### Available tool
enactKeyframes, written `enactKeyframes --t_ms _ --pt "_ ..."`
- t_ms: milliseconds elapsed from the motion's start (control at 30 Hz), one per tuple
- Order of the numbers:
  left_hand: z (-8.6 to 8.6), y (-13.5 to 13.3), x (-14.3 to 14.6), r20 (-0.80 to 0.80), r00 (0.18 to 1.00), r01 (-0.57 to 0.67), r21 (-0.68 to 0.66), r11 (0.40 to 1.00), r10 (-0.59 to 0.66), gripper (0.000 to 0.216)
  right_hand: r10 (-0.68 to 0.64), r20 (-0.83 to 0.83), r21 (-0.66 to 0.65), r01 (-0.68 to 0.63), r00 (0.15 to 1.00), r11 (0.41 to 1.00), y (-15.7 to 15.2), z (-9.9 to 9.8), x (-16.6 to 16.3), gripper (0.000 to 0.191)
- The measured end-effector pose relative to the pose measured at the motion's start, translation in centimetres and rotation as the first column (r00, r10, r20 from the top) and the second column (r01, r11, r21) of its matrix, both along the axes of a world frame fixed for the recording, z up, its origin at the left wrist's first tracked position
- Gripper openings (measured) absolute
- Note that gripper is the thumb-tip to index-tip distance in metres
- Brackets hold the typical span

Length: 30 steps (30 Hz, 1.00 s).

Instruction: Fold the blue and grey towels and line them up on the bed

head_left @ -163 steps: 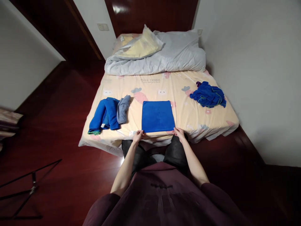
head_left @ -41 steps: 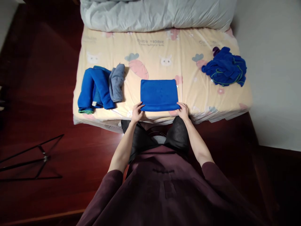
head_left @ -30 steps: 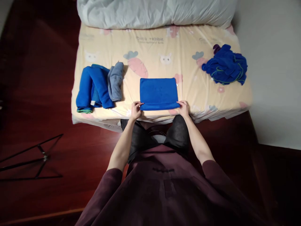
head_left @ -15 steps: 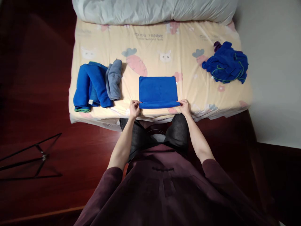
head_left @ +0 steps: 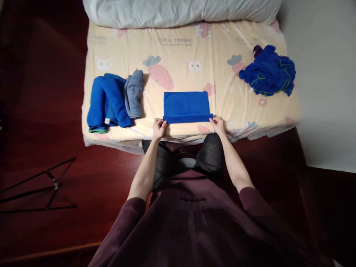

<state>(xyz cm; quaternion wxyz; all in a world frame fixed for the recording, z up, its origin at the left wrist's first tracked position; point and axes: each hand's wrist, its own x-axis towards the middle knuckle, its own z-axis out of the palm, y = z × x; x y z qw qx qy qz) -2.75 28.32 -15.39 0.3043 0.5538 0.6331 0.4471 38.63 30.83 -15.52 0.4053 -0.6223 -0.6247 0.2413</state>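
Note:
A blue towel (head_left: 185, 105) lies flat on the bed (head_left: 178, 55) near its front edge, its near edge rolled up into a thick fold. My left hand (head_left: 159, 128) pinches the near left corner of that fold. My right hand (head_left: 218, 125) pinches the near right corner. Both hands are closed on the towel, one at each end of the rolled edge.
Rolled blue and grey towels (head_left: 114, 102) lie at the bed's left. A crumpled pile of blue cloths (head_left: 268, 72) sits at the right by the white wall. A grey duvet (head_left: 180, 11) lies at the far end. A black folding stand (head_left: 36, 189) is on the dark wooden floor.
The towel went from a larger flat rectangle to a shorter one, its near edge rolled away from me. Both hands moved forward with it. The view tilted down toward the bed.

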Motion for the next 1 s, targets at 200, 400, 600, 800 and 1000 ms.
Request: enactKeyframes --t_ms 200,400,600,800,1000 --pt "0.07 -0.08 0.13 0.012 1.0 0.003 0.015 1.0 -0.003 0.043 0.001 0.032 -0.035 0.0 0.999 0.999 -0.06 0.18 0.17 0.05" --pt "-0.25 0.04 -0.11 -0.018 0.998 0.056 0.041 0.998 -0.055 0.044 -0.025 -0.069 -0.038 0.023 0.997 0.999 -0.12 0.22 -0.21 0.043" --pt "-0.56 0.11 -0.11 -0.038 0.999 0.028 0.029 0.999 -0.027 0.043 -0.038 -0.158 -0.08 0.025 0.987 0.996 -0.13 0.38 -0.21 0.049" --pt "-0.3 0.05 0.0 -0.034 0.999 0.006 0.011 1.0 -0.006 0.045 -0.033 -0.169 -0.077 0.02 0.985 0.997 -0.37 0.78 -0.29 0.052" --pt "-0.1 0.05 0.24 -0.043 0.999 -0.018 0.03 0.999 0.019 0.049 -0.044 -0.165 -0.108 0.026 0.985 0.994 -0.32 1.01 -0.5 0.049"
